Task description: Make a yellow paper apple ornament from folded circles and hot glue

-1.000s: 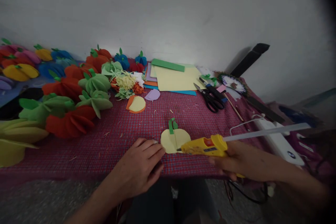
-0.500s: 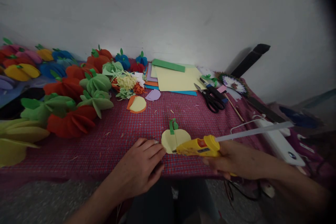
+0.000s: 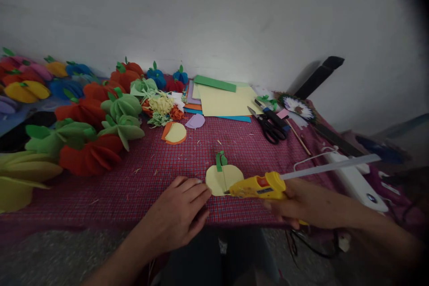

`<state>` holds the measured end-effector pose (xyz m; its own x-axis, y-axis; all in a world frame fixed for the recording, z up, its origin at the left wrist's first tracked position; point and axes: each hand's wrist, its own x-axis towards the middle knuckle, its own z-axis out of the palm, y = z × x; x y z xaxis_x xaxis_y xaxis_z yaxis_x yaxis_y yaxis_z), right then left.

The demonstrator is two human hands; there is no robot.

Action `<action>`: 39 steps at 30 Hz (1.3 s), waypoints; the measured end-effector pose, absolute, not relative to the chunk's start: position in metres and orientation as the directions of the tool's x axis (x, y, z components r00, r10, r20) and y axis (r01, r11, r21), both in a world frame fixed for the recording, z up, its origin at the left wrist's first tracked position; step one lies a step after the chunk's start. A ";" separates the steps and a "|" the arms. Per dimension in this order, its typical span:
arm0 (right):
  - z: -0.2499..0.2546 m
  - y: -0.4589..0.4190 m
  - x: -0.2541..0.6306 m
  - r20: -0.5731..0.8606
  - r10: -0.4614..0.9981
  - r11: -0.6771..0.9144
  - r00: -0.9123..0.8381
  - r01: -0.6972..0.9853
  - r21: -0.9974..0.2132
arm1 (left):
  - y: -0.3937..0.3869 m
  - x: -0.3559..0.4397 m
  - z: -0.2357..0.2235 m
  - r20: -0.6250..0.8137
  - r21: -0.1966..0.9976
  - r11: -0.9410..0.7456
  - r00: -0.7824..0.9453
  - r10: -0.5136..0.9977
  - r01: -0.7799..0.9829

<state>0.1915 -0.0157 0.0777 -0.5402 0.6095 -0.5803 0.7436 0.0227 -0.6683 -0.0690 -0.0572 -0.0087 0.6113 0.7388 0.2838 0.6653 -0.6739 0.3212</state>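
A pale yellow paper cutout (image 3: 214, 182), shaped like a pumpkin with a crease down its middle, lies flat on the tablecloth. Green paper stem and leaf pieces (image 3: 219, 161) stand at its top. My left hand (image 3: 186, 205) rests palm down on the cloth, fingers extended, its fingertips at the cutout's left edge. In my right hand (image 3: 301, 203) is a yellow hot glue gun (image 3: 259, 186), a long whitish glue stick (image 3: 330, 166) sticking out of its back. The gun's nozzle points left, at the lower part of the cutout near the crease.
Finished paper pumpkins (image 3: 90, 154) crowd the left side. Paper sheets (image 3: 231, 100) lie against the wall, with black scissors (image 3: 270, 129) to their right. Orange and yellow cutouts (image 3: 176, 133) and a lilac one (image 3: 195, 120) lie mid-table. A white power strip (image 3: 358, 183) sits at right.
The glue gun in my right hand has shifted slightly to the right, its nozzle moving right along the cutout's lower part. My left hand and the cutout stay in place.
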 end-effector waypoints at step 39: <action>0.062 -0.011 0.183 -0.606 0.586 -0.033 -0.539 0.731 -0.682 | -0.059 -0.069 -0.008 0.298 0.318 -0.671 0.601 0.741 0.669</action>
